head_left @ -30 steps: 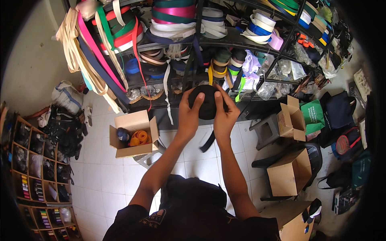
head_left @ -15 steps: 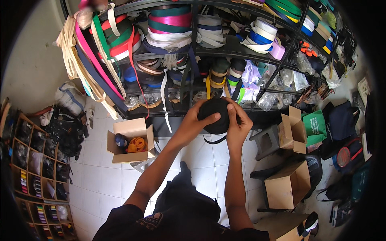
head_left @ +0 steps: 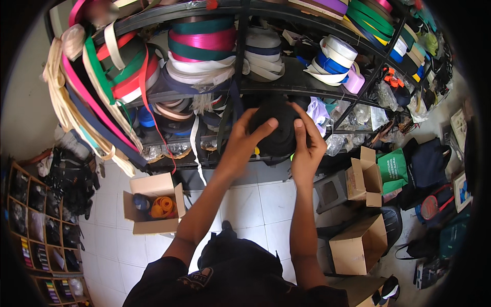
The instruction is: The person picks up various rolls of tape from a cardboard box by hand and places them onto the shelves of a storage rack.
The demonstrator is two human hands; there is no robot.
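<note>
Between both palms I hold a black roll of strap (head_left: 280,134), wound in a coil, in front of the lower shelf. My left hand (head_left: 244,143) grips its left side, thumb lying across the face. On the opposite side my right hand (head_left: 308,148) is closed round the edge, its thumb on the rim. Behind the roll, the shelf's rolls are mostly hidden by it and my hands. A white strap (head_left: 194,148) dangles from the shelf left of my left hand.
Black shelving (head_left: 302,79) spans the front, stacked with coloured strap rolls (head_left: 202,41). An open carton (head_left: 153,225) with an orange roll (head_left: 163,207) stands at left. Further cartons (head_left: 355,248) are at right, near a grey stool (head_left: 331,194). A wooden rack (head_left: 38,256) lines the left.
My hands and the roll have moved forward and up, now overlapping the lower shelf. The shelving appears closer. The strap's loose end that hung below the roll no longer shows.
</note>
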